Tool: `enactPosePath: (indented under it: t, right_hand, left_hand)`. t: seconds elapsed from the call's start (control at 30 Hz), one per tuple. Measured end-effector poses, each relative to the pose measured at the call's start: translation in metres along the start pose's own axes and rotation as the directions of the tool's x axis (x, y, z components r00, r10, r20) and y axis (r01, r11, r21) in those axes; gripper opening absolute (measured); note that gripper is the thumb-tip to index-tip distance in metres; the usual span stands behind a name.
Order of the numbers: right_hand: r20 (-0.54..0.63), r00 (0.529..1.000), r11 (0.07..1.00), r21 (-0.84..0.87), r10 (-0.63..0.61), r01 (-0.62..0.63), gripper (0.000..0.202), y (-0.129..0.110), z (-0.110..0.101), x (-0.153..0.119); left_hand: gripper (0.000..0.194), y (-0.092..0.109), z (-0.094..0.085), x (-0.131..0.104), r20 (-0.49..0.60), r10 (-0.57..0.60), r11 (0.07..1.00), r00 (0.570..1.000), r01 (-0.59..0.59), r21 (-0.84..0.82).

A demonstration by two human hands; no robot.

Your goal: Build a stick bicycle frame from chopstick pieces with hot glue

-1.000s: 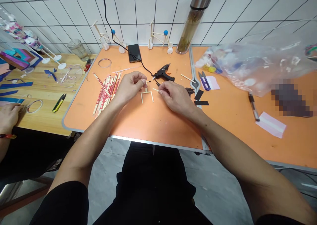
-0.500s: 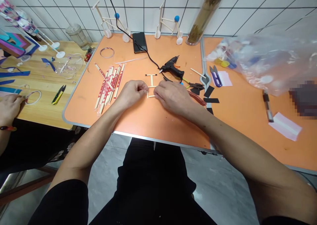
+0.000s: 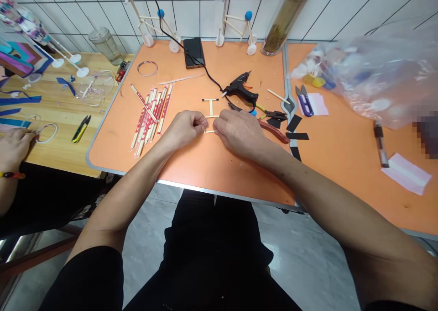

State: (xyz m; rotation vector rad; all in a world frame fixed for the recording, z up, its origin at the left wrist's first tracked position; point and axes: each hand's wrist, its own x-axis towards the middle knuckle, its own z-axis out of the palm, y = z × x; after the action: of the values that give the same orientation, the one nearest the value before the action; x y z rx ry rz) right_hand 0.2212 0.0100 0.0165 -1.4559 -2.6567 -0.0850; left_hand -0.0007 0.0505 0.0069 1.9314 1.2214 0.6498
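Note:
Between my two hands lies a small frame of pale wooden sticks [image 3: 211, 107], with a T-shaped upper end tipped in black and crosspieces lower down. My left hand [image 3: 185, 127] pinches the frame's left side between thumb and fingertips. Across from it, my right hand [image 3: 237, 130] has its fingers bent and pressed together on the right side of the same frame, hiding that part. To the left of my left hand are several chopsticks [image 3: 150, 114] in red-and-clear wrappers. Pliers with red handles [image 3: 275, 130] lie partly behind my right hand.
A black glue gun [image 3: 241, 89], a phone [image 3: 193, 53] and purple-handled scissors [image 3: 305, 102] lie on the orange table [image 3: 219, 169]. Two stick models [image 3: 236, 23] with blue balls stand by the wall. A plastic bag [image 3: 369, 78] is at right; another person's hand [image 3: 15, 149] rests at left.
The view has shifted slightly. My left fingertips now cover more of the frame's lower left side; both hands otherwise stay almost still on it.

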Motion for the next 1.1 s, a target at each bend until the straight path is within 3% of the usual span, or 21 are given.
enactPosePath:
  t: [1.1]
  right_hand:
    - [0.026, 1.0, 1.0, 0.005, 0.015, -0.016, 0.032, -0.0083, -0.0047, -0.0007]
  left_hand:
    - [0.02, 0.0015, -0.0015, -0.0016, 0.016, -0.002, 1.0, 1.0, 0.001, 0.02]
